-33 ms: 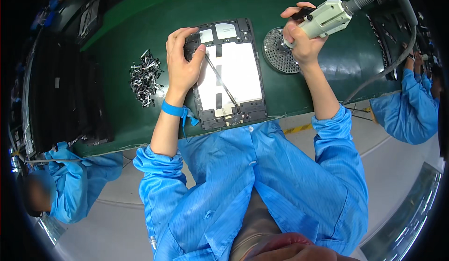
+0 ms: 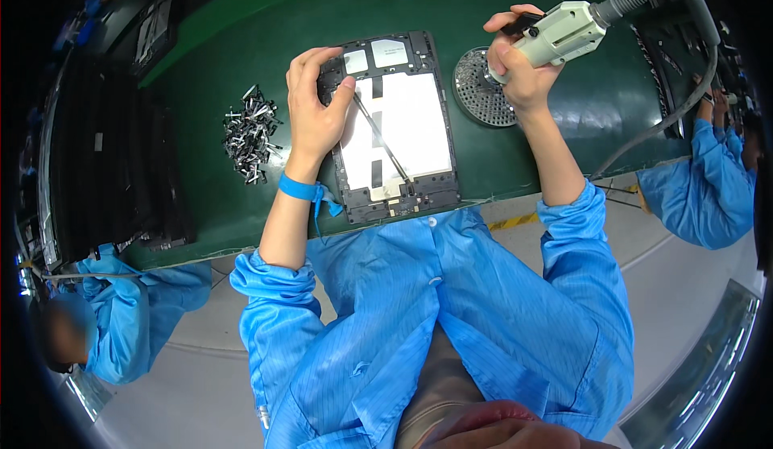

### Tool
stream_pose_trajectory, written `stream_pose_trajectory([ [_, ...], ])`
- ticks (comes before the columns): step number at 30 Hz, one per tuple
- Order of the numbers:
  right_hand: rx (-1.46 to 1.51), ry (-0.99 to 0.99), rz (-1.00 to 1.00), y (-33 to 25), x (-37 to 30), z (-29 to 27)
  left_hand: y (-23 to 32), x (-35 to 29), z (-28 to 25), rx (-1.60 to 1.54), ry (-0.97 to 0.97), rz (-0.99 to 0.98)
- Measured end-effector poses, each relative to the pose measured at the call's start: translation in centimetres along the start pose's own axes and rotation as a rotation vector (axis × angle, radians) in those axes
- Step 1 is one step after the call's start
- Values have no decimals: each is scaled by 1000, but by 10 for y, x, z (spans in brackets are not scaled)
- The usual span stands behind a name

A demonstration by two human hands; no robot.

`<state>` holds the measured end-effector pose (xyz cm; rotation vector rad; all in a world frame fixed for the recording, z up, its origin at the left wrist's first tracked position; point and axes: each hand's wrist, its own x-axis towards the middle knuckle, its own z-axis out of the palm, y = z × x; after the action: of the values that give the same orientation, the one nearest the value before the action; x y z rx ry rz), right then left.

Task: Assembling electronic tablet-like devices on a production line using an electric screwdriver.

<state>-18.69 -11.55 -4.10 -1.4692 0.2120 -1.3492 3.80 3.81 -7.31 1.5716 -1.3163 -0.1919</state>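
Note:
An opened tablet (image 2: 431, 127) lies on the green bench, its dark frame around white battery panels and a thin dark cable running slantwise across them. My left hand (image 2: 318, 111) grips its upper left edge, the thumb over the frame and the fingers curled along the side; a blue wrist strap (image 2: 298, 187) circles that wrist. My right hand (image 2: 523, 74) is wrapped around a pale electric screwdriver (image 2: 564, 34), whose nose points down over a round metal screw tray (image 2: 471, 99) full of small holes. The screwdriver's tip is hidden by the hand.
A heap of small black and silver parts (image 2: 252, 135) lies left of the tablet. Dark panels (image 2: 105, 159) are stacked further left. A grey cable (image 2: 668, 119) hangs from the screwdriver over the bench's right side. Other people in blue sit at both sides.

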Motion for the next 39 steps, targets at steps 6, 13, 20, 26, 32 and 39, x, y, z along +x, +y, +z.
stream_pose_trajectory([
  [6, 56, -90, 32, 2, 0, -5, 1, 0, 0, 1, -5, -9],
  [13, 99, -292, 120, 3, 6, -8, 1, -1, 1, -9, 0, -10],
  [20, -59, -41, 87, -4, 0, 4, -1, -2, 1, -12, -1, -18],
  [26, -20, -96, 87, -3, -2, 1, -1, -4, 0, -13, 1, -13],
  [32, -79, -44, 59, -6, 0, 5, -1, -2, 2, -10, 6, -10],
  [39, -73, -42, 27, -6, 1, 3, -2, -3, 0, -27, 15, -3],
])
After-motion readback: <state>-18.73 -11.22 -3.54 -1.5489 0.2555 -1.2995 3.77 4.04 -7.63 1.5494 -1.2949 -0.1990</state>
